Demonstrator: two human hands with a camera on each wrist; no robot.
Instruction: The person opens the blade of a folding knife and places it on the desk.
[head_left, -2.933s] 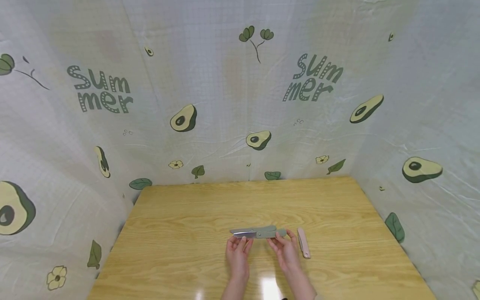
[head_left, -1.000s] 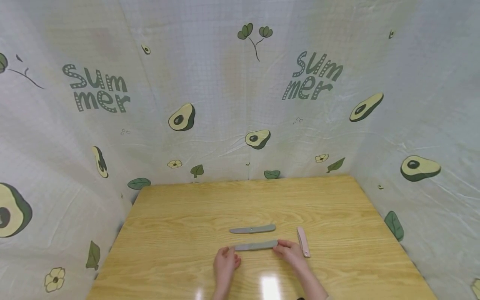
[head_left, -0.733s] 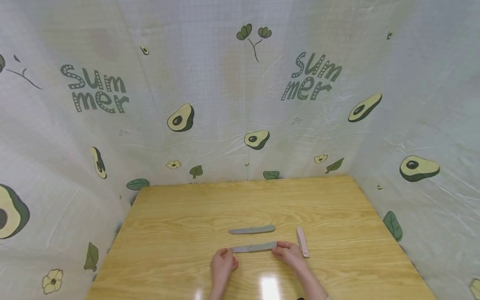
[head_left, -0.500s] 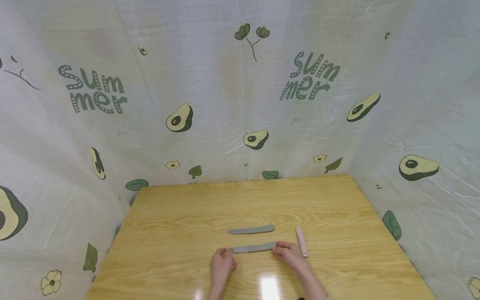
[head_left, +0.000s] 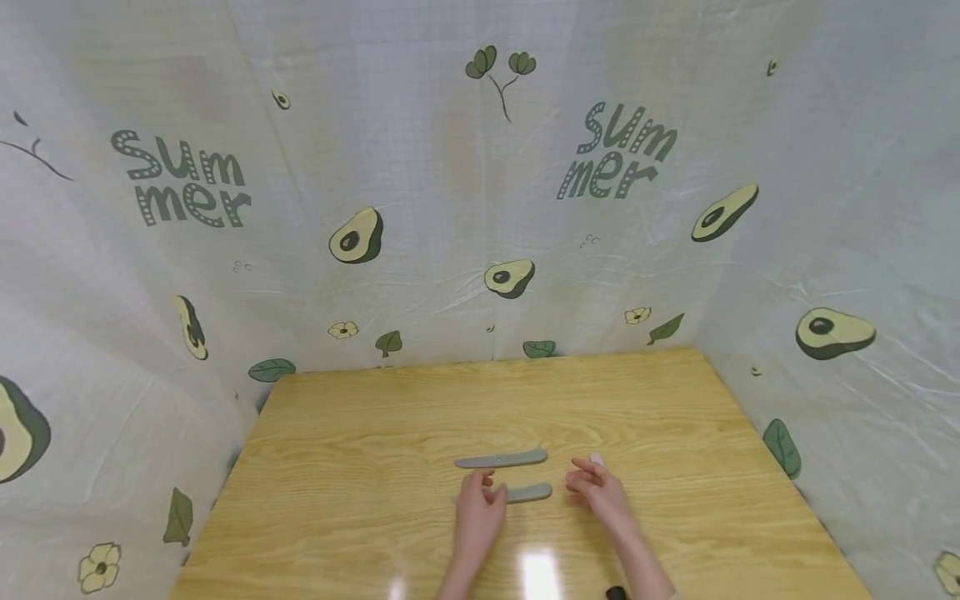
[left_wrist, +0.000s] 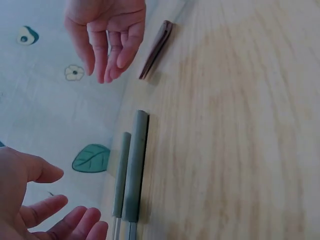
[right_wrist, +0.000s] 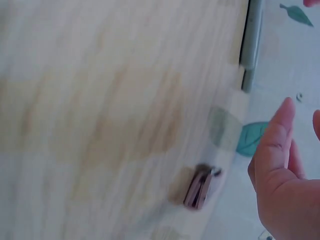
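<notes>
With left hand [head_left: 478, 510] and right hand [head_left: 600, 493] both loosely bent and grasping nothing, best to lower slowly; at the near green knife [head_left: 529, 493], on the wooden table [head_left: 360, 425] below the left hand, blade mostly covered, pinch by the handle, fingertips off the edge. Behind the right hand, spot the pink folded knife [left_wrist: 156, 50]; farther back, the far green knife [head_left: 521, 458]. Count two hands, two green knives, one pink.

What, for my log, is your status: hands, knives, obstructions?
Left hand, right hand empty. Far knife, near knife on table. Left hand partly hides near knife, head view.
</notes>
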